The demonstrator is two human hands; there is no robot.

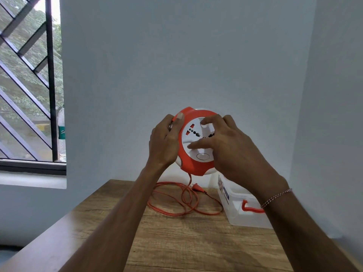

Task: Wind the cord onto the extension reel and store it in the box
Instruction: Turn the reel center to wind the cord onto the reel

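**Reel held aloft, cord trailing to the worktop**

A person holds a round orange-and-white extension reel [196,141] up in front of a pale wall, above the far end of a wooden worktop [176,242]. The disc stands nearly on edge, its white socket face turned toward the camera and tipped slightly left. The left hand [164,143] clasps the reel's left rim, thumb over the orange edge. The right hand [227,148] lies across the socket face, fingers spread and curled onto the white centre; whether they grip a knob there is hard to tell. Between the two hands the reel hangs clear of the worktop. From its lower edge an orange cord [184,201] drops straight down and lies in loose loops on the wood, its plug [197,187] resting near the wall. Just right of the loops sits a clear plastic box [241,214] with an orange latch, partly hidden behind the right wrist.
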